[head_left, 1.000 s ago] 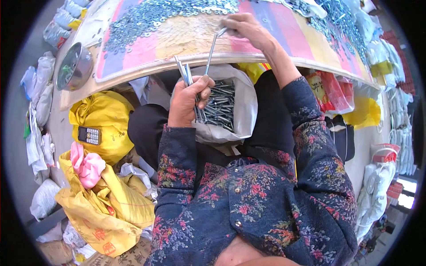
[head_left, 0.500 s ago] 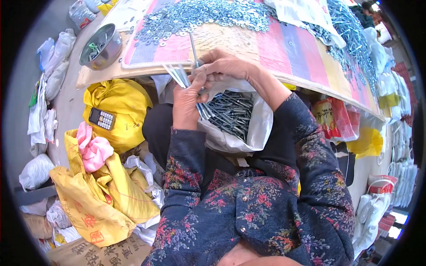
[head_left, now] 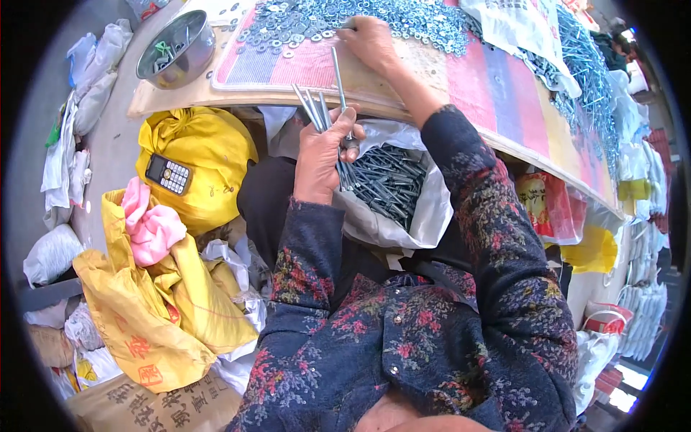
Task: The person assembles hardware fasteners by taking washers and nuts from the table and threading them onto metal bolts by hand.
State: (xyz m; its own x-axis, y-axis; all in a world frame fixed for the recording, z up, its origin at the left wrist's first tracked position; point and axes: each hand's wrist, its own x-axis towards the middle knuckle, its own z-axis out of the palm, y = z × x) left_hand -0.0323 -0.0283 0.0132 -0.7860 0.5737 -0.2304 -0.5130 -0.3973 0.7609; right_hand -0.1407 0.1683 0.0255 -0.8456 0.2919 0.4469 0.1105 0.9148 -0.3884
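Note:
My left hand (head_left: 325, 155) is closed around several long, thin metal bolts (head_left: 314, 109) that fan upward out of the fist. One bolt (head_left: 337, 75) stands apart from the others, nearly upright, between thumb and fingers. Right below that hand is an open white sack (head_left: 432, 209) filled with dark metal bolts (head_left: 389, 183). My right hand (head_left: 371, 45) reaches onto the tabletop, its fingers bent together at the near edge of a wide spread of flat washers (head_left: 309, 21). Whatever those fingertips pinch is too small to make out.
A striped mat covers the wooden table (head_left: 252, 101). A steel bowl (head_left: 176, 54) stands at its left corner, and a heap of long bolts (head_left: 586, 65) lies far right. Beside my left leg are a yellow sack (head_left: 209, 201) with a keypad phone (head_left: 168, 175) on it and crumpled yellow bags (head_left: 144, 309).
My right hand has left the bolts at my left hand and moved up and away to the washers. My left hand still holds the bolts, slightly farther right in view.

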